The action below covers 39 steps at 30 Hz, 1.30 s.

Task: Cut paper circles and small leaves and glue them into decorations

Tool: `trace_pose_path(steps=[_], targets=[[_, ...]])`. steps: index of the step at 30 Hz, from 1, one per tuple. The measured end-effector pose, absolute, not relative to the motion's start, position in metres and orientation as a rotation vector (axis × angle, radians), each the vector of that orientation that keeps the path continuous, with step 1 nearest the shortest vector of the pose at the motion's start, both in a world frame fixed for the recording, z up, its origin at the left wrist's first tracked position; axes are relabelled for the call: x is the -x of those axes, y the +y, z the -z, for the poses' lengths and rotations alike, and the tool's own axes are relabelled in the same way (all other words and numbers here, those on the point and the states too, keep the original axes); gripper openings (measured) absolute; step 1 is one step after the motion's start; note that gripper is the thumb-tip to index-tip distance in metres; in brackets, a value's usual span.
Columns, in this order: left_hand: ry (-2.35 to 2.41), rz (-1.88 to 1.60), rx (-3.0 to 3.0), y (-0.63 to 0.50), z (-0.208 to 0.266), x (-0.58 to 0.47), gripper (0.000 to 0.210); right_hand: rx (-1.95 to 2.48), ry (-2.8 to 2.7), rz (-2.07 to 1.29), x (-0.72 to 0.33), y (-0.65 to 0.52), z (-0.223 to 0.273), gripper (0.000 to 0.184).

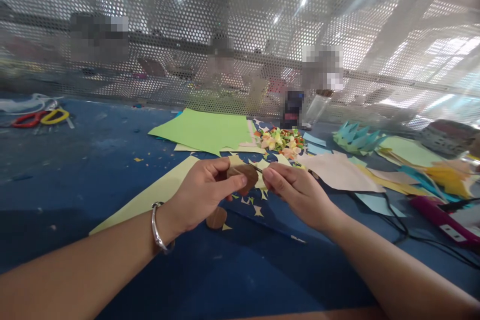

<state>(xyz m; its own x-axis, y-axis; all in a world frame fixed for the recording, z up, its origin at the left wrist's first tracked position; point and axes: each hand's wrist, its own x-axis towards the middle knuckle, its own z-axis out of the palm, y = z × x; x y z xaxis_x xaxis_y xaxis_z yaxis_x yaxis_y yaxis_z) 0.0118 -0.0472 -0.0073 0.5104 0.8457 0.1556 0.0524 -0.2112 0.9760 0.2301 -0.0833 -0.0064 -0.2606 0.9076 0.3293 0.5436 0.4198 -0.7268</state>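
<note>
My left hand (204, 187) pinches a rounded brown piece (250, 178), perhaps paper or card, between thumb and fingers. My right hand (296, 187) is closed on a thin dark tool (255, 167), whose tip reaches the upper edge of the brown piece; its kind is hidden by the fingers. Below my left hand a flat brown disc (216, 218) lies on the blue table. A thin blue stick (273, 230) with a pale tip rests in front of the hands. Small cut paper scraps (258, 210) are scattered beneath and between them.
Behind the hands are green paper sheets (210, 130) and a heap of small paper flowers (281, 141). Scissors (32, 119) lie far left. Coloured papers (345, 170), a teal paper crown (358, 137) and a magenta device (442, 220) with black cables occupy the right. A perforated screen (168, 75) stands behind.
</note>
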Motion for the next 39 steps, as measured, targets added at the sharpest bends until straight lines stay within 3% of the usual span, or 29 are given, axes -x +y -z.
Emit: trace_pose_path(steps=[10,20,27,32,39], targets=[[0.828,-0.847,-1.603,-0.051,0.005,-0.017,0.015,1.179,-1.737,-0.727,-0.232,-0.078,0.015,0.046],[0.85,-0.682,-1.499,-0.057,0.004,-0.019,0.018,1.27,-1.804,-0.674,-0.218,-0.086,0.009,0.024],[0.755,-0.773,-1.497,-0.056,0.007,-0.019,0.025,1.238,-1.749,-0.604,-0.218,-0.088,0.006,0.033],[0.753,-0.844,-1.567,-0.054,0.005,-0.016,0.021,1.142,-1.734,-0.74,-0.225,-0.085,0.012,0.048],[0.72,-0.881,-1.64,-0.057,-0.005,-0.014,0.016,1.201,-1.813,-0.735,-0.229,-0.081,0.014,0.047]])
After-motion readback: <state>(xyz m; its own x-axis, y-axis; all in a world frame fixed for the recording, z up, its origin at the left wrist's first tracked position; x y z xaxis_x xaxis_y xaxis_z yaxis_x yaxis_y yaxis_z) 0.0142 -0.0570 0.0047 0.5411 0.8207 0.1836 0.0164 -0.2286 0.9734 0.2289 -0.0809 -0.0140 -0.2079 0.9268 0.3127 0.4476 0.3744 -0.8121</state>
